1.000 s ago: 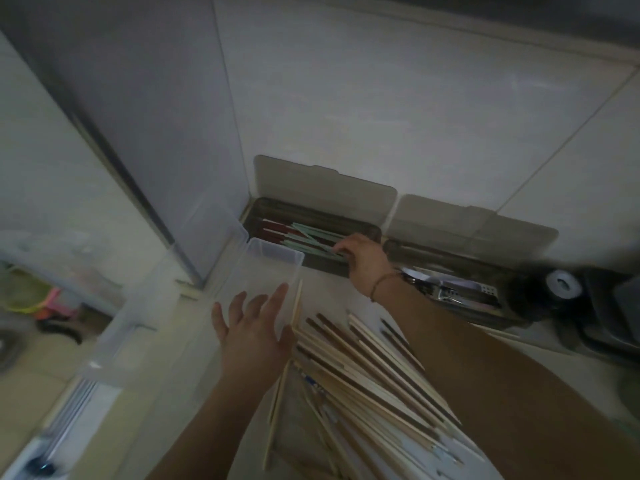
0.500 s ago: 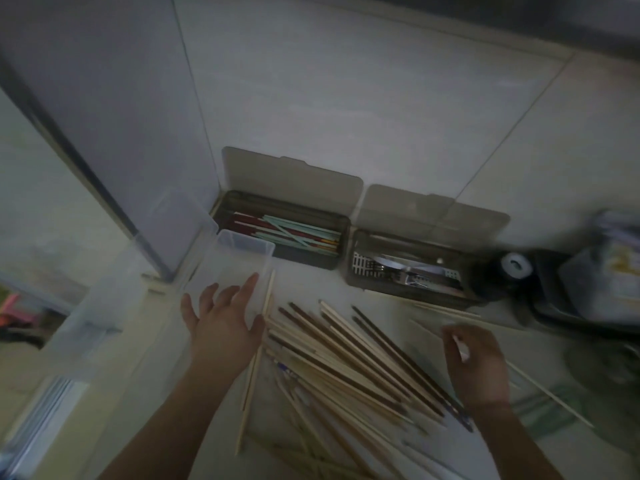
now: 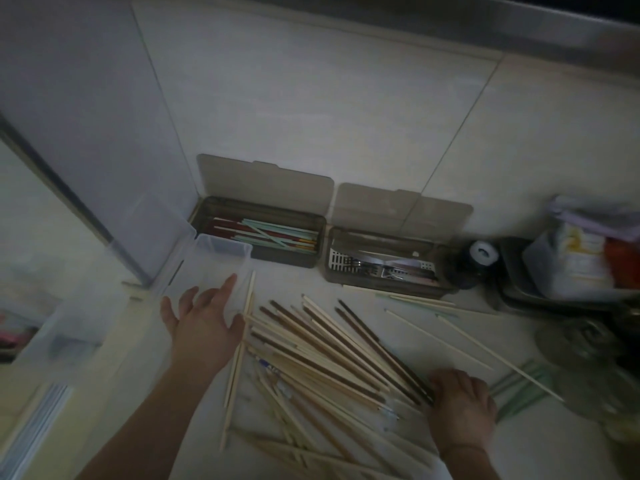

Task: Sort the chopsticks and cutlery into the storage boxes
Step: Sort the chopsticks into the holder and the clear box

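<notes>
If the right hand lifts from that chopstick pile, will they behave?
Probably stiff and light: the chopstick pile is thin, straight sticks. Loosely crossed, so neighbours will likely shift or slide. The right hand sits at its near end.

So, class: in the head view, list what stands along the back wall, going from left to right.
Clear plastic box → brown box of coloured chopsticks → brown box of metal cutlery → dark round jar → dark tray of packets.

Lighting: dim, flat, bluish-grey overall; source not identifiable. Shadows: soft and weak, darkest at the top right corner. Glare: none beyond a faint sheen on the clear plastic bin (image 3: 221,251). Sharpness: soft throughout; motion smear at the left and right edges. Distortion: wide-angle bowing of the wall tile (image 3: 311,116) lines.
</notes>
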Demonstrator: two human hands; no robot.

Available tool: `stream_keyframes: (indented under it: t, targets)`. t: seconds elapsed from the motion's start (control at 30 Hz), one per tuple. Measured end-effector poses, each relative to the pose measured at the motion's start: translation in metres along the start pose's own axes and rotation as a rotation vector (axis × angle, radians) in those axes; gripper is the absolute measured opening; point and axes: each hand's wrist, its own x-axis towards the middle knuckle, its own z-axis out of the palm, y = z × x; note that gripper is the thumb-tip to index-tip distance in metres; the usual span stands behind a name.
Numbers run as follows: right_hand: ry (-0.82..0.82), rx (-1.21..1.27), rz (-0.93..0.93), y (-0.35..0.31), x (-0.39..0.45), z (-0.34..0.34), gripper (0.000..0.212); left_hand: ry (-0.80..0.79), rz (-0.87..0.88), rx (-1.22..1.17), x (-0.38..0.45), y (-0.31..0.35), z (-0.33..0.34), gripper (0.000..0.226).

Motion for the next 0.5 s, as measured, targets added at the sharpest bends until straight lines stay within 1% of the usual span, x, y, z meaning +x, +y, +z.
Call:
stream_keyframes:
  t: [0.07, 0.1, 0.17, 0.2, 0.27, 0.3, 0.4, 0.5]
  targets:
    - [0.012, 0.037, 0.024, -0.005, 0.001, 0.000, 0.008, 0.001, -0.008, -0.009, 0.000, 0.000, -0.001, 0.066]
    - [0.026, 0.067, 0.020, -0.007, 0.004, -0.001, 0.010, 0.000, -0.007, -0.011, 0.000, 0.000, -0.001, 0.065]
    - [0.060, 0.186, -0.062, -0.015, 0.012, -0.003, 0.014, 0.004, -0.003, -0.015, 0.000, 0.000, 0.000, 0.066]
    - [0.044, 0.295, -0.109, -0.023, 0.020, -0.004, 0.015, 0.010, -0.003, -0.018, 0.000, 0.001, 0.000, 0.068]
    - [-0.047, 0.521, -0.173, -0.046, 0.038, -0.009, 0.022, 0.016, -0.006, -0.018, 0.000, 0.000, 0.000, 0.069]
    - [-0.075, 0.593, -0.228, -0.060, 0.047, -0.012, 0.024, 0.016, -0.006, -0.013, 0.000, 0.000, 0.000, 0.069]
    - [-0.097, 0.651, -0.435, -0.110, 0.078, -0.016, 0.029, 0.004, -0.002, -0.009, 0.001, -0.001, -0.001, 0.068]
    - [-0.183, 0.618, -0.566, -0.163, 0.111, -0.013, 0.035, -0.013, 0.001, -0.005, 0.001, -0.001, -0.002, 0.067]
